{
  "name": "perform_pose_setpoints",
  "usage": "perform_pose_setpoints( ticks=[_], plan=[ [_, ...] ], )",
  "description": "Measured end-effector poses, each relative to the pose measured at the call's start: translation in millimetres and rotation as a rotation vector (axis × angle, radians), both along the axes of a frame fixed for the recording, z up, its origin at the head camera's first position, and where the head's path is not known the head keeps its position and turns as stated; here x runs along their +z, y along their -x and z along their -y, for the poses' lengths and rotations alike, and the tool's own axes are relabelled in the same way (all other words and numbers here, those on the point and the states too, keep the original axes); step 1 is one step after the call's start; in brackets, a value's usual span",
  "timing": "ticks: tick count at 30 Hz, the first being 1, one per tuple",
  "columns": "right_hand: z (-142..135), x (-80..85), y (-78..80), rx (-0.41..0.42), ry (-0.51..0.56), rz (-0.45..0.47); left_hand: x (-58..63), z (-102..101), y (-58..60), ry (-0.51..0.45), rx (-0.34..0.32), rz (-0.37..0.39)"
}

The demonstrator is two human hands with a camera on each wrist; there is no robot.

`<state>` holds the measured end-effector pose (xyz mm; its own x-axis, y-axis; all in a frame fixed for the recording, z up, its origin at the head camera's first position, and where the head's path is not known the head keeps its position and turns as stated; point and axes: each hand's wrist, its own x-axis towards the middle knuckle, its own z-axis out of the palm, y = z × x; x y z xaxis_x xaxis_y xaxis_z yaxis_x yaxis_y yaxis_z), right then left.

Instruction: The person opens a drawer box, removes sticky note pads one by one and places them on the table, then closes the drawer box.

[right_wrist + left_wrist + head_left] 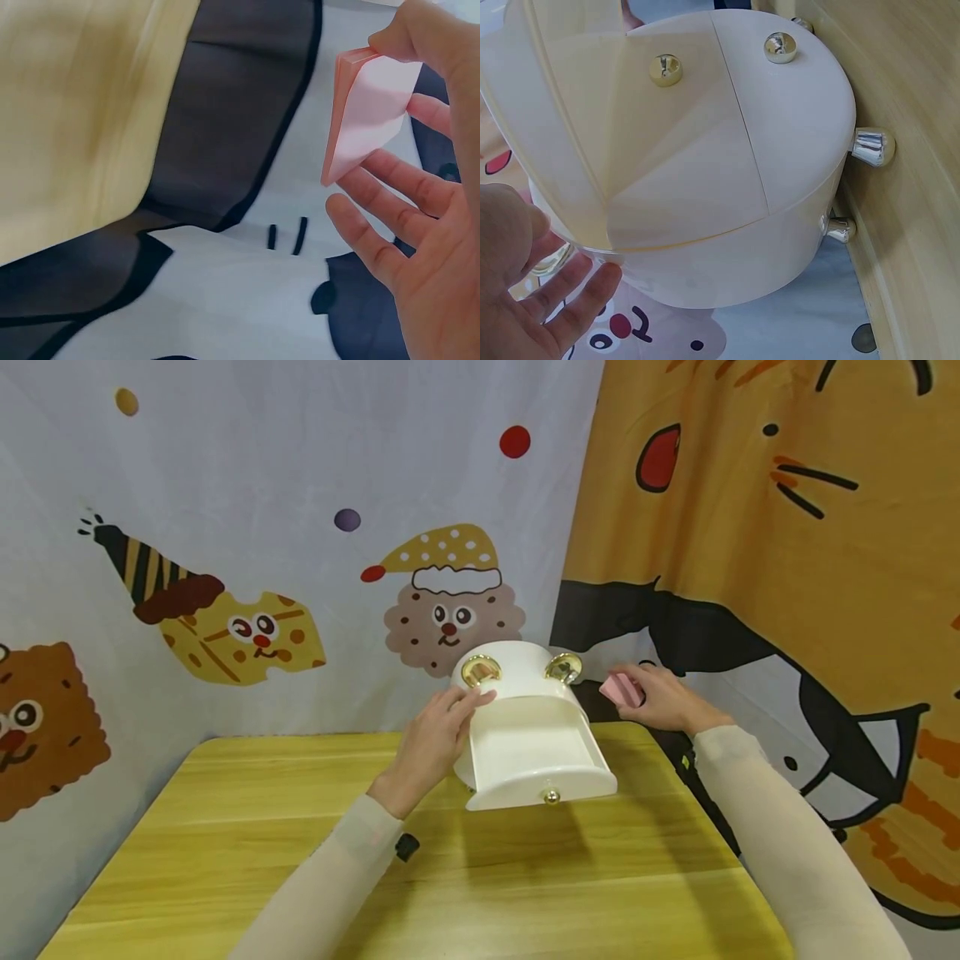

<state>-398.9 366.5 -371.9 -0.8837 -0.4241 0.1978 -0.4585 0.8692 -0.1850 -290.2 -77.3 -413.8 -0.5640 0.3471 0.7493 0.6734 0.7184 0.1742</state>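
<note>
A white rounded drawer box [517,670] with two gold ears stands on the table. Its drawer [536,747], with a gold knob [552,797] in front, is pulled out, and the bare inside shows. My left hand [431,739] rests on the box's left side; in the left wrist view its fingers [585,296] reach out relaxed and touch the edge of the white shell. To the right of the box, my right hand [660,697] pinches a pink pad of paper slips [622,691] in the air. The right wrist view shows the pad [375,97] between thumb and fingers, its sheets slightly fanned.
The wooden table [300,860] carries the box near its back edge. Gold feet [874,146] hold the box up. Printed cloth curtains [262,460] hang close behind and to the right.
</note>
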Motion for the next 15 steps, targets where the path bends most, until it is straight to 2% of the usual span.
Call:
perform_pose_setpoints(
  ticks=[8,15],
  plan=[
    [-5,-24.9,5.8,-0.079,0.032,0.071,0.3,1,0.2,0.013,0.011,0.031],
    [-10,-43.3,10.1,-0.123,0.013,0.095,-1.2,1,1.2,0.008,0.005,-0.018]
  ],
)
